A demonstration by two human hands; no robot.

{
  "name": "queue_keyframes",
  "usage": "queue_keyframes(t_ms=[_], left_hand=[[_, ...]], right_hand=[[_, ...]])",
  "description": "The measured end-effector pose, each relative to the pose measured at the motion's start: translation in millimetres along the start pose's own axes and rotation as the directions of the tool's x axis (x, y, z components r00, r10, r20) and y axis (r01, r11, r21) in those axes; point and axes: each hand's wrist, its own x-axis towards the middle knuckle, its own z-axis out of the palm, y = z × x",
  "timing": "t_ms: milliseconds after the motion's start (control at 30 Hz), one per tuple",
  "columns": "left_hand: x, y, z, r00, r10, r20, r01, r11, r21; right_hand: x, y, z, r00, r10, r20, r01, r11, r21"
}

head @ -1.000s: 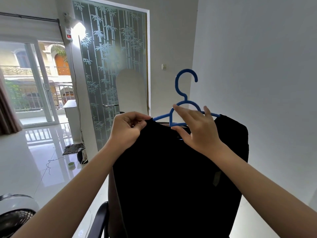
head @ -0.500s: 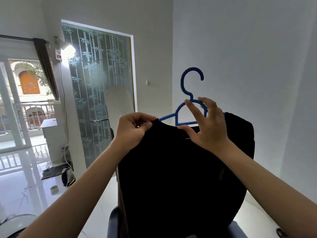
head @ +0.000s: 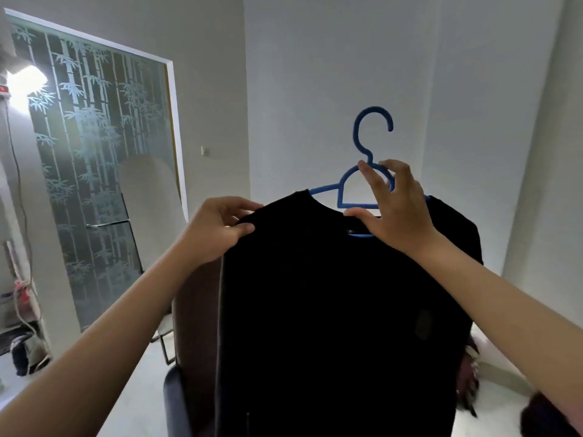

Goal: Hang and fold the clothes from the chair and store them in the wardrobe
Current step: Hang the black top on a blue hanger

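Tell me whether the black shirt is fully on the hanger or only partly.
Only partly. The blue hanger arm on the left still pokes bare out of the black shirt neckline.

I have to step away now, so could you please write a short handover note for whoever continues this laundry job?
Left hand: pinching the left shoulder of the black shirt.
Right hand: gripping the blue hanger at its neck, thumb on the collar.
Done: the shirt is on the hanger, held up in the air.
Left: settle the shoulder, hang it in the wardrobe, which is not in view, then handle the remaining clothes at lower right.
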Motion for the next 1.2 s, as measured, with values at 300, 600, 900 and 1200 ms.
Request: queue_keyframes(t_ms=[300,600,900,1200], left_hand=[[-24.4,66.9,83.1,0.954,0.145,0.262,-0.044,0.933,-0.356],[-81.6,156.1,196.6,0.870,0.247,0.427,0.040,0.827,-0.560],[-137.0,231.3,288.0,0.822,0.289,0.491,0.119,0.756,-0.644],[-133.6,290.9,401.3,0.711,0.429,0.557,0.076,0.741,-0.667]], right_hand=[[-65.4,32.6,-158.4,0.998,0.017,0.059,0.008,0.919,-0.394],[-132.1,22.8,-334.5,0.859,0.440,0.262,-0.399,0.895,-0.198],[-171.8,35.9,-455.8,0.725,0.650,0.227,-0.623,0.760,-0.188],[-213.2,103.7,-525.3,0.704,0.706,-0.083,-0.612,0.543,-0.575]])
